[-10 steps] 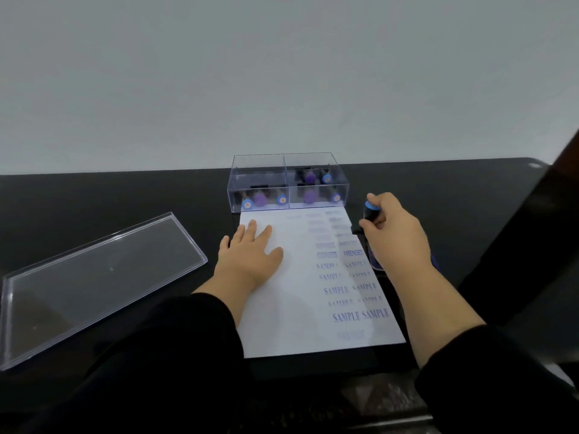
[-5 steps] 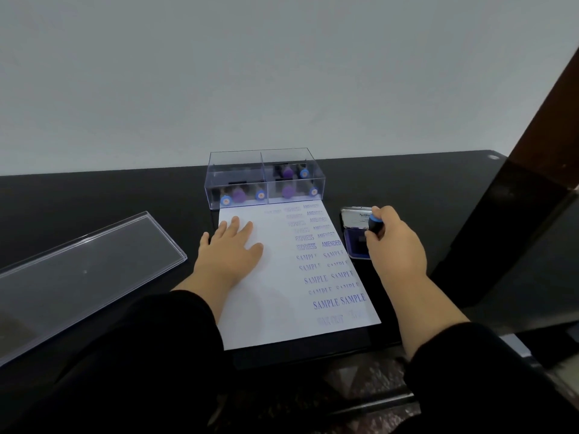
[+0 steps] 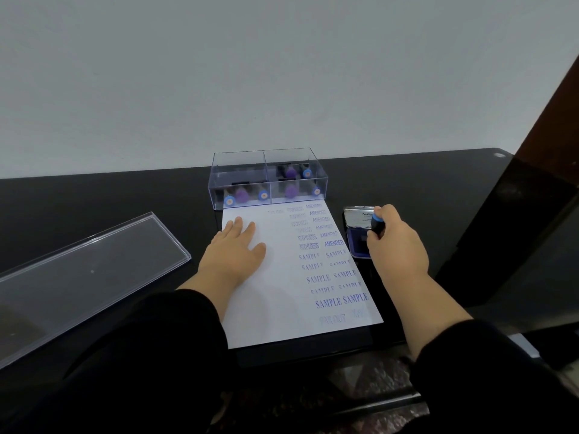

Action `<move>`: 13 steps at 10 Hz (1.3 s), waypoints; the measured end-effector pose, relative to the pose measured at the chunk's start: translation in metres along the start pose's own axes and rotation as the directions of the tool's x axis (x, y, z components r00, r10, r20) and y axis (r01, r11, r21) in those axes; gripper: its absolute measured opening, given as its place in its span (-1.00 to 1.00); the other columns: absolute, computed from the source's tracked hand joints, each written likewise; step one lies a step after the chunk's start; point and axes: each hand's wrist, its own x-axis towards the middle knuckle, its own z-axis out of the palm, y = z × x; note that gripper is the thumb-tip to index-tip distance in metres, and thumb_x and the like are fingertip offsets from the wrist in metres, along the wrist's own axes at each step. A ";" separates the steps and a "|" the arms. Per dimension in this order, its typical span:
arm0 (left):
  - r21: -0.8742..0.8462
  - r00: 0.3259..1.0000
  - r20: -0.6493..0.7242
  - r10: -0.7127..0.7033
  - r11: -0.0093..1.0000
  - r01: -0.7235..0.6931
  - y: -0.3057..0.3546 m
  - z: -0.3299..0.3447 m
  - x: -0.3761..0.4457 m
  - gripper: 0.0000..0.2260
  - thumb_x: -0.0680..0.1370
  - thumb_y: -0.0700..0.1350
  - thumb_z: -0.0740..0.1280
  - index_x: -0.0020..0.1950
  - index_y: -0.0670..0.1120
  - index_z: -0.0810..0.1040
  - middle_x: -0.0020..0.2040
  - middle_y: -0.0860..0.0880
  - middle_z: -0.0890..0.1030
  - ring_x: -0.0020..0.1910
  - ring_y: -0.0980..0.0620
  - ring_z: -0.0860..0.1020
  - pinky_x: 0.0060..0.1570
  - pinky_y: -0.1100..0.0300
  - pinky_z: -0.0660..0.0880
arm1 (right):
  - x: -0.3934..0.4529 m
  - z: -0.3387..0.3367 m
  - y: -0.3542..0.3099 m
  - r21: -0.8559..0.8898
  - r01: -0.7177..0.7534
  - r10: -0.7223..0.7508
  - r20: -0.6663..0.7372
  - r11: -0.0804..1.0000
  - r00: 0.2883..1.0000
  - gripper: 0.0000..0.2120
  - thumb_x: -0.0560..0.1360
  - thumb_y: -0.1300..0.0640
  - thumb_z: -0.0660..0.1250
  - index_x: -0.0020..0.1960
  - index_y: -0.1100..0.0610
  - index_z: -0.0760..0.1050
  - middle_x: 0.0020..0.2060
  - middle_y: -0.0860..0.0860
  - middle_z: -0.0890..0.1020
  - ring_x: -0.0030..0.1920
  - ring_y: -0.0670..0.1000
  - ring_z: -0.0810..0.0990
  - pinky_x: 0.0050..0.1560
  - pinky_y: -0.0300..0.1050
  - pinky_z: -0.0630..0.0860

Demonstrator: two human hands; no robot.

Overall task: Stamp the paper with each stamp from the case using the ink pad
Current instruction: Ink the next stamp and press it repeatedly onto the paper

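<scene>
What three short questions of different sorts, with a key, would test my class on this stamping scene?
1. True or false: the left hand lies flat on the paper.
2. Which does the right hand hold? A) the case lid B) a blue-capped stamp C) a pen
3. Fill in: the stamp stands on the open ___.

Key: 1 true; 2 B; 3 ink pad.

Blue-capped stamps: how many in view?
5. Four blue-capped stamps lie in the clear plastic case. One is in the right hand. Others may be hidden.
</scene>
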 end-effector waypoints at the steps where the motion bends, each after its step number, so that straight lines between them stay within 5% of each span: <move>1: 0.001 1.000 0.002 -0.004 1.000 0.004 0.001 -0.002 0.000 -0.49 0.64 0.12 -0.05 0.57 0.03 -0.07 0.57 0.02 -0.16 0.54 0.05 -0.15 0.48 0.12 -0.15 | 0.000 -0.001 -0.001 -0.033 0.000 0.000 0.008 0.999 1.000 -0.70 0.57 0.20 0.19 0.28 0.02 0.32 -0.20 0.02 0.48 -0.26 0.07 0.45 -0.43 -0.17 0.26; 4: -0.032 1.000 -0.003 -0.021 0.999 0.021 0.003 -0.004 -0.002 -0.49 0.64 0.12 -0.02 0.57 0.06 -0.04 0.57 0.05 -0.14 0.54 0.08 -0.13 0.47 0.13 -0.13 | 0.003 -0.003 -0.001 -0.047 0.009 -0.009 0.002 0.999 1.000 -0.75 0.57 0.21 0.19 0.23 0.07 0.33 -0.27 -0.02 0.43 -0.30 0.06 0.41 -0.46 -0.18 0.21; 8: -0.058 1.000 -0.008 -0.023 0.998 0.022 0.004 -0.005 -0.002 -0.49 0.64 0.11 0.00 0.57 0.06 -0.02 0.57 0.06 -0.12 0.54 0.08 -0.12 0.48 0.13 -0.12 | 0.002 0.001 -0.026 0.066 0.146 -0.147 0.004 0.987 0.989 -0.73 0.58 0.18 0.19 0.27 0.08 0.32 -0.14 -0.01 0.49 -0.22 0.03 0.48 -0.38 -0.15 0.34; 10: -0.084 0.999 -0.021 -0.041 0.996 0.039 0.003 -0.002 0.002 -0.47 0.64 0.10 -0.01 0.57 0.01 -0.05 0.57 0.04 -0.13 0.54 0.08 -0.13 0.48 0.15 -0.14 | 0.008 0.013 -0.048 0.114 0.210 -0.217 0.051 0.971 0.975 -0.76 0.58 0.16 0.21 0.23 0.06 0.31 -0.17 0.02 0.54 -0.19 0.06 0.53 -0.21 0.02 0.51; 13: -0.069 0.998 -0.053 -0.022 0.997 0.018 0.001 0.001 0.004 -0.46 0.64 0.09 -0.01 0.57 -0.01 -0.07 0.57 0.01 -0.14 0.54 0.06 -0.14 0.47 0.15 -0.18 | 0.041 0.046 -0.087 0.198 0.318 -0.338 0.077 0.927 0.938 -0.68 0.56 0.15 0.24 0.29 0.04 0.32 -0.08 -0.04 0.52 -0.13 0.03 0.49 -0.15 -0.07 0.47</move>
